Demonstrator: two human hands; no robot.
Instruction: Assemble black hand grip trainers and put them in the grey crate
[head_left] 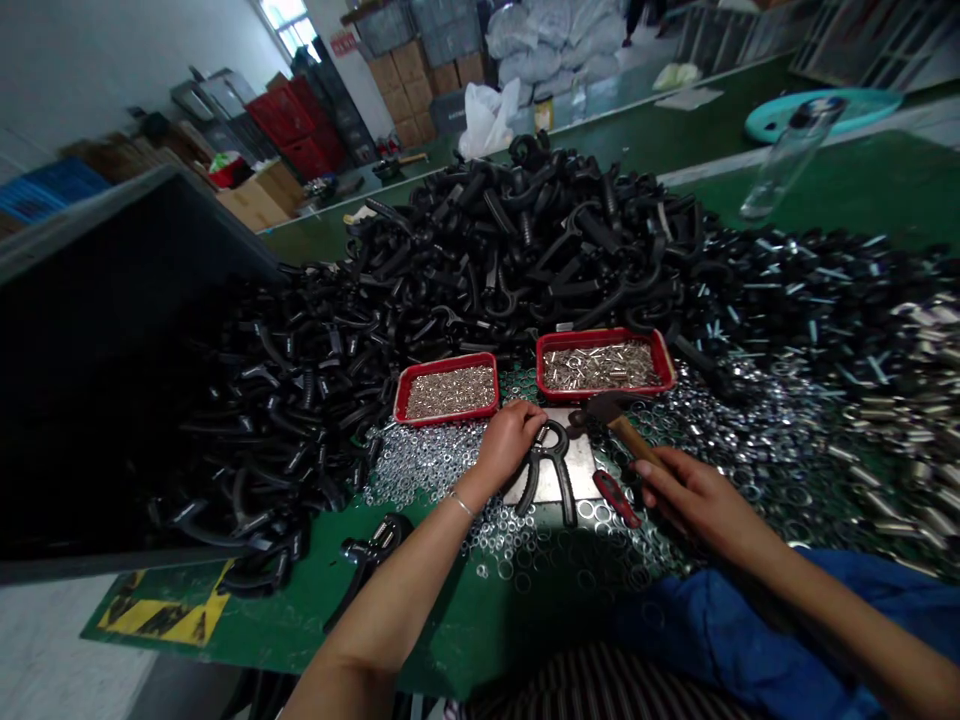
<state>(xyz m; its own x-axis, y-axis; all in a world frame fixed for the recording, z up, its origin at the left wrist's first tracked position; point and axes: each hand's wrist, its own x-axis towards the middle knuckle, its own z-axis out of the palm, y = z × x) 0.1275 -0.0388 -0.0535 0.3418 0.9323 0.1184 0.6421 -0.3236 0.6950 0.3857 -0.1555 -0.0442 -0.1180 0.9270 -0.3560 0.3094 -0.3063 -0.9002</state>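
On a pale metal plate (581, 465) lies a black two-legged hand grip (559, 464), its legs pointing toward me. My left hand (513, 436) pinches it at the upper left, next to a small shiny metal part; the fingertips are partly hidden. My right hand (694, 492) is closed around the wooden handle of a hammer (634, 437), whose dark head is just right of the hand grip's top. Between the plate and my right hand rests a red-handled tool (616, 499). Another black hand grip (375, 550) lies beside my left forearm.
Two red trays (448, 388) (606, 366) of small metal pins stand behind the plate. Loose washers (420, 462) surround it. Black parts (517, 240) form a high heap at the back, a dark bin (112, 380) tips in from the left, and a clear bottle (791, 160) stands back right.
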